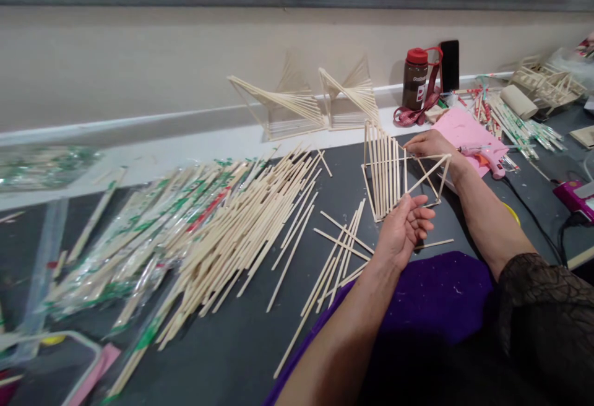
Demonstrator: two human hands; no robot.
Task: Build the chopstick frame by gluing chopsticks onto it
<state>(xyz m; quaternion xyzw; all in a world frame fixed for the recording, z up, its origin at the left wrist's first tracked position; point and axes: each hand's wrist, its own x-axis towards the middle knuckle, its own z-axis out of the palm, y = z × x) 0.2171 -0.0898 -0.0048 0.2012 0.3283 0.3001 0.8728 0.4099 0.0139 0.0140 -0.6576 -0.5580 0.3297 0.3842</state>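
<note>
A frame of bamboo chopsticks (381, 177) stands on the dark table, with a slanted row of sticks on its left side. My left hand (406, 226), palm turned up and fingers curled, pinches the lower end of a chopstick (405, 172) at the frame's near edge. Behind the frame, my right hand (434, 146) has its fingertips closed at the upper end of that same stick. Some of its fingers are hidden. Loose chopsticks (341, 251) lie left of my left hand, and a purple cloth (440, 288) covers my lap.
Two finished-looking stick frames (297, 106) lean along the wall. Piled chopsticks (245, 226) and plastic-wrapped ones (139, 226) spread to the left. On the right are a glue gun (487, 159) with a cord, pink paper (457, 124), a red-capped bottle (415, 81) and a phone (449, 65).
</note>
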